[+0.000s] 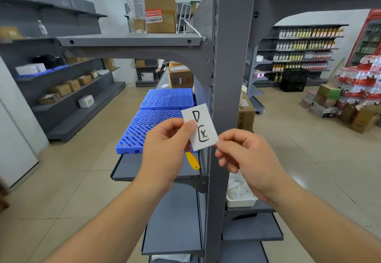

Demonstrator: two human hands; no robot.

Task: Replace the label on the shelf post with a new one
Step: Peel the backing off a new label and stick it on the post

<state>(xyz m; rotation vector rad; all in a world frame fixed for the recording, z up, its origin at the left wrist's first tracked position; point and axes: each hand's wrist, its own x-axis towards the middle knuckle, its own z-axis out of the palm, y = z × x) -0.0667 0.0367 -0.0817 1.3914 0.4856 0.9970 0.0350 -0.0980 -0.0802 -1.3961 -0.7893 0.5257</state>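
While the left hand (165, 149) pinches its left edge and the right hand (245, 159) nips its lower corner, a flat white rectangular label (203, 126) with black handwritten marks hangs tilted, just left of the grey metal shelf post (228, 77).

The label (201, 127) is held in front of the shelf post (226, 97), toward the post's left edge — the left hand (165, 149) at the label's left side, the right hand (245, 159) at its lower right corner. Behind the left hand a scraper (192, 160) lies on a shelf (132, 168), with crates (160, 114) beyond it. Right of the post, lower down, a basket (241, 200) sits on another shelf.
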